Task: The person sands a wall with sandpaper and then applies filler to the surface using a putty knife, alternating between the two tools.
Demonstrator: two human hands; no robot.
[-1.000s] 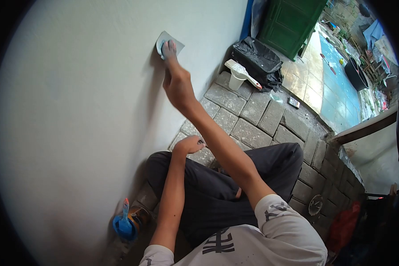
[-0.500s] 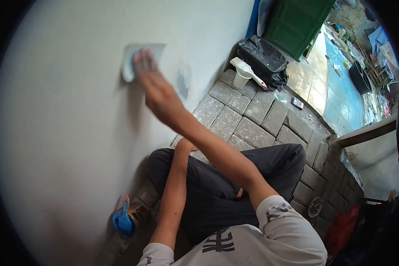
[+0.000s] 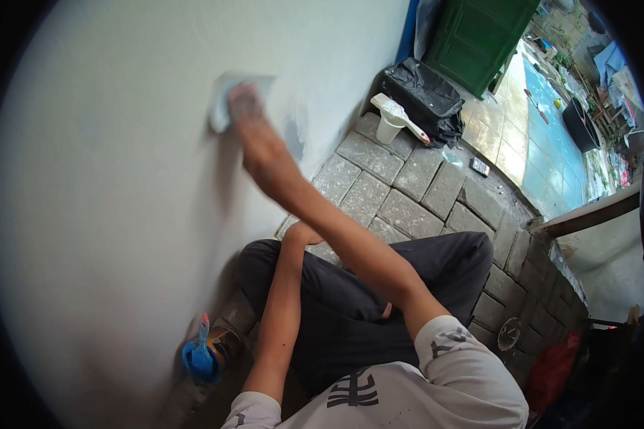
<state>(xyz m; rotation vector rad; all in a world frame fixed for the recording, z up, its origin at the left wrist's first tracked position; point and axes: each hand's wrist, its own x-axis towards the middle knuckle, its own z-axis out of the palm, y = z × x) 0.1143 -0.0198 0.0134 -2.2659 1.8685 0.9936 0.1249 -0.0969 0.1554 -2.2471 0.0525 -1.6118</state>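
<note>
A person in a white, black-printed T-shirt and dark grey trousers sits on grey paving blocks, the right hand holding a thin, pale grey flat tool, blurred, against a smooth off-white wall. The left hand rests by the left knee, partly hidden behind the right forearm. Near the wall stand a small white plastic tub and a bright blue container.

At upper left the right hand and its flat plate are blurred, mid-frame the right forearm hides the fingers of the left hand, and the top edge crops the green panel.
</note>
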